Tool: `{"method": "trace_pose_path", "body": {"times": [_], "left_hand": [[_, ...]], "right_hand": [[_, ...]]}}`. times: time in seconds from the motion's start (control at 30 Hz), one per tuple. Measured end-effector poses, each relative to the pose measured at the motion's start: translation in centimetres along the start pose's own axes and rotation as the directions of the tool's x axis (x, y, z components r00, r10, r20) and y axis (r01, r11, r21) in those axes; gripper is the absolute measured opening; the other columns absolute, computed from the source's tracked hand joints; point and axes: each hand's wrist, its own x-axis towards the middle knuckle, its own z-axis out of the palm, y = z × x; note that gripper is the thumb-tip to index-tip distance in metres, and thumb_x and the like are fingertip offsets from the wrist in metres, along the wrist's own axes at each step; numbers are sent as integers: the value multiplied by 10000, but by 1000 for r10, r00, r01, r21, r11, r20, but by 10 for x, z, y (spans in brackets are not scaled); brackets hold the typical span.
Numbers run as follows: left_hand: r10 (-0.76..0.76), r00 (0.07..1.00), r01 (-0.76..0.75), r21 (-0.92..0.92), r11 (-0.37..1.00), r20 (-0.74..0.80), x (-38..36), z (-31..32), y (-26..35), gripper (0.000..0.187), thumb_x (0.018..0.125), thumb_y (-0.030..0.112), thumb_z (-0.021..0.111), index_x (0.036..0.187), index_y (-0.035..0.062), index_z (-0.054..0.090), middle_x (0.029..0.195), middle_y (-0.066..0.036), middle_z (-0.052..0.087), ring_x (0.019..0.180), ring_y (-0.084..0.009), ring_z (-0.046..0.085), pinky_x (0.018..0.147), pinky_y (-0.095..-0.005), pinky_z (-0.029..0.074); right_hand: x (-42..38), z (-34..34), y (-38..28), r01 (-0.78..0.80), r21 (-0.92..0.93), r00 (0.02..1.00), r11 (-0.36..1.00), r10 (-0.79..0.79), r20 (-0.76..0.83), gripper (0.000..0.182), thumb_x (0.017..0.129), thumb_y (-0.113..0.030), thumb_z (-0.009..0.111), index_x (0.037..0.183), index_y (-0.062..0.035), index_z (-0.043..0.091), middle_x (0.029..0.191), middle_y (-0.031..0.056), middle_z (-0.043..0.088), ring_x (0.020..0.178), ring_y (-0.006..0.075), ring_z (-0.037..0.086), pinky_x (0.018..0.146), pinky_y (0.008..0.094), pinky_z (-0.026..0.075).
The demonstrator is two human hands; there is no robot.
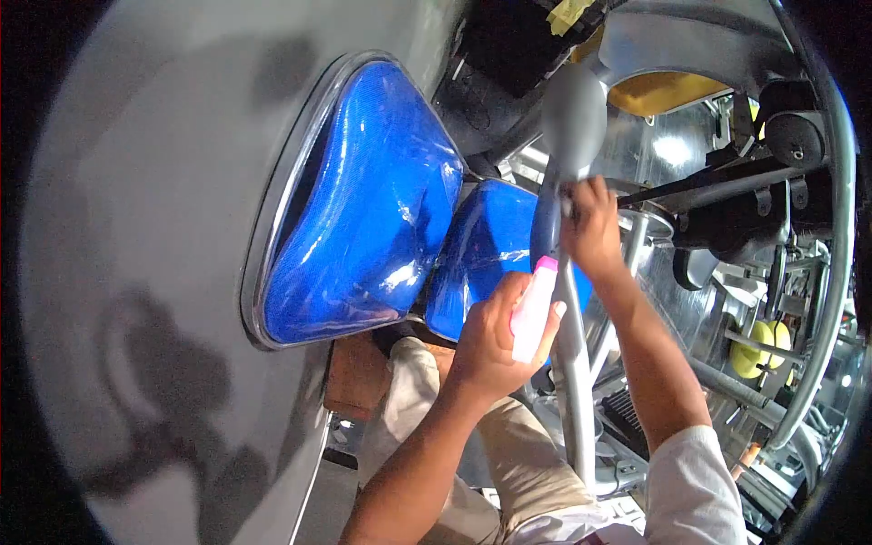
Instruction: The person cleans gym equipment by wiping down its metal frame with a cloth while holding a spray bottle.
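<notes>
My left hand [498, 331] is closed round a pale pink, bar-shaped thing with a bright pink end [533, 313], held upright in front of a grey metal pole [572, 381]. Higher up the same pole, my right hand [594, 222] has its fingers curled in at the pole's side. Something small and dark shows at those fingertips, too little of it to name. Behind the hands is a blue seat cushion [490, 241] under clear plastic, and to its left stands a larger blue backrest [372, 200], also wrapped and edged with a grey rim.
A grey wall panel [163, 182] fills the left side, with shadows on it. On the right a curved metal rail [840, 209] runs past black fittings and a yellow object [761, 349]. A smeared grey oval [574, 118] covers the pole's upper part. My legs [536, 454] are below.
</notes>
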Motion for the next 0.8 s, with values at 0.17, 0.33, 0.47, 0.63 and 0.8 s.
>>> {"method": "trace_pose_path", "body": {"times": [0.17, 0.33, 0.47, 0.63, 0.8], "left_hand": [[-20, 999, 20, -2, 1000, -49, 0, -1, -3, 260, 845, 166, 748, 974, 29, 569, 782, -153, 620, 695, -350, 648, 600, -419, 502], [-80, 996, 80, 8, 997, -33, -4, 6, 2, 264, 838, 178, 755, 952, 29, 569, 750, -156, 614, 688, -362, 643, 599, -424, 500], [-64, 998, 65, 18, 998, -11, -5, 5, 1, 250, 843, 170, 745, 948, 22, 573, 786, -165, 620, 711, -364, 640, 621, -422, 499], [-70, 996, 71, 7, 997, -59, 1, -7, 1, 236, 847, 161, 731, 943, 16, 571, 815, -175, 611, 737, -373, 630, 647, -420, 497], [-41, 997, 46, 80, 996, -65, 0, -3, -5, 277, 855, 181, 723, 986, 27, 535, 730, -192, 630, 657, -392, 648, 567, -436, 500]], "right_hand": [[-28, -28, -6, 208, 99, 950, 973, -226, 217, 486, 632, -2, 657, 1112, -54, 604, 1060, 181, 535, 967, 423, 501, 868, 498, 436], [61, 3, 31, -85, 21, 989, 996, 87, -118, 337, 741, -40, 617, 1077, -49, 637, 1031, 188, 593, 978, 430, 538, 812, 508, 448], [7, 5, 12, -31, 28, 999, 999, 31, -20, 404, 660, 16, 631, 1060, -29, 594, 1057, 209, 537, 1000, 447, 496, 847, 519, 425], [-41, -26, -2, 144, 149, 960, 978, -174, 221, 519, 609, 35, 669, 1115, -66, 611, 1093, 189, 515, 1000, 423, 497, 891, 506, 455], [48, 0, 24, -7, 84, 999, 996, 11, -47, 415, 643, 0, 652, 1053, -52, 620, 1034, 166, 555, 982, 385, 517, 850, 487, 433]]}}
